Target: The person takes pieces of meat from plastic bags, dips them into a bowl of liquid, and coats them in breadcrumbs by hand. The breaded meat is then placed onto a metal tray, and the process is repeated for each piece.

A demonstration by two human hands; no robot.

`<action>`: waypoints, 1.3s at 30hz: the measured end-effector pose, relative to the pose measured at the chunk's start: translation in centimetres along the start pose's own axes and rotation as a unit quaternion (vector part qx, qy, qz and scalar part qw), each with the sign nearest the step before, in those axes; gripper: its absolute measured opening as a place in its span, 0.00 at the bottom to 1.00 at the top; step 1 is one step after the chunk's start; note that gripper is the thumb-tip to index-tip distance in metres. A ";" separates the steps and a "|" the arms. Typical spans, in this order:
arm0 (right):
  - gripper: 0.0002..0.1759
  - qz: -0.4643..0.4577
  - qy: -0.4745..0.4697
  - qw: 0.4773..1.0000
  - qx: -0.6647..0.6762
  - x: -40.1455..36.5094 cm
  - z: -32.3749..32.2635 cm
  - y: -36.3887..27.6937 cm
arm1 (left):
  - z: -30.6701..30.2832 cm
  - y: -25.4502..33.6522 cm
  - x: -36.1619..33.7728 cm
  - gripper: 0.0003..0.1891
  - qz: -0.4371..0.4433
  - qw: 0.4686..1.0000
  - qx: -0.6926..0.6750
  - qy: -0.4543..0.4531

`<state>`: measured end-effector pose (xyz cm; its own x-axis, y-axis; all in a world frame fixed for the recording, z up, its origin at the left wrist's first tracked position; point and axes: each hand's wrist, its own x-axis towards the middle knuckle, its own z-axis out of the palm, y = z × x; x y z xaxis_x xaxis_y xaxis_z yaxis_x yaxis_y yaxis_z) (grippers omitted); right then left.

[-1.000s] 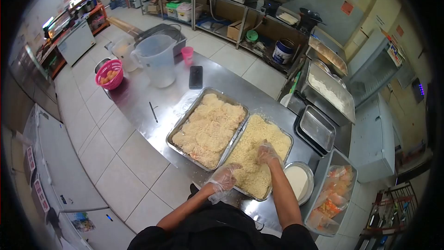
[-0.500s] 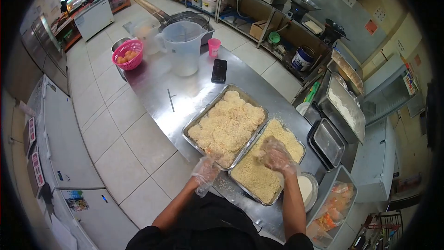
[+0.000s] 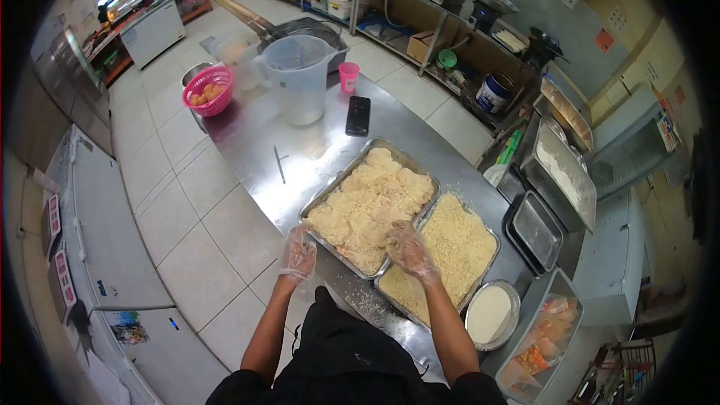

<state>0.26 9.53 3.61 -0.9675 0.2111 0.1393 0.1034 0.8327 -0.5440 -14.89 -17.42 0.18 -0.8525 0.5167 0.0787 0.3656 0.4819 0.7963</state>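
A metal tray of breaded pieces (image 3: 367, 195) lies beside a second metal tray of breadcrumbs (image 3: 457, 244); their long rims meet. My left hand (image 3: 298, 255), in a clear plastic glove, is at the left corner of the tray with the breaded pieces (image 3: 330, 246), fingers bent at its rim. Also gloved, my right hand (image 3: 411, 251) is over the touching rims, with its curled fingertips at the right edge of the breaded pieces. Whatever lies in those fingers is hidden. A round bowl of pale batter (image 3: 491, 313) stands near the breadcrumb tray's front corner.
Toward the far end of the table stand a phone (image 3: 358, 116), a pink cup (image 3: 348, 77), a large plastic jug (image 3: 296, 79) and a pink basket of eggs (image 3: 208, 91). At right are stacked empty trays (image 3: 536, 231), a flour tray (image 3: 559, 172) and a grey bin (image 3: 566, 307).
My right hand has moved left from the breadcrumbs to the edge of the breaded pieces. My left hand has shifted left and up, from the tray's near corner to its left corner.
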 end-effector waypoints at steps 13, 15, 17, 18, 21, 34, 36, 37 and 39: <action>0.11 0.298 0.299 0.896 0.142 -31.8 -22.0 -0.2 | 13.0 -13.6 10.0 0.29 0.289 0.855 0.430 -0.001; 0.10 0.373 0.342 0.862 0.019 -39.2 -25.6 -1.3 | 10.9 -8.7 8.9 0.30 0.209 0.878 0.431 0.001; 0.10 0.374 0.469 0.797 0.068 -46.2 -26.4 -2.0 | 8.9 -2.2 9.3 0.29 0.124 0.839 0.468 -0.248; 0.10 0.448 0.403 0.797 0.033 -49.9 -27.1 -2.2 | 9.2 -1.3 9.4 0.29 0.117 0.858 0.419 -0.273; 0.11 0.596 0.171 0.782 -0.058 -58.2 -26.3 -0.1 | 9.1 -1.2 9.0 0.28 0.126 0.955 0.210 -0.169; 0.19 0.658 -0.083 0.747 0.038 -61.2 -17.0 15.8 | 15.5 18.3 -0.6 0.26 0.184 0.971 0.006 -0.153; 0.20 0.611 -0.018 0.789 0.057 -59.9 -20.7 12.0 | 16.6 20.3 -2.9 0.25 0.186 0.969 -0.021 -0.164; 0.21 0.591 0.000 0.805 0.056 -60.0 -21.4 11.4 | 17.0 20.6 -3.5 0.25 0.193 0.963 -0.021 -0.186; 0.21 0.571 -0.007 0.821 0.013 -62.4 -20.3 12.0 | 17.7 20.8 -4.2 0.24 0.211 0.949 -0.018 -0.233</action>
<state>66.57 16.79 5.17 -0.2458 0.8403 -0.4831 0.9400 0.0851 -0.3303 2.90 2.92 5.77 -0.3715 0.9195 0.1281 0.6172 0.1415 0.7740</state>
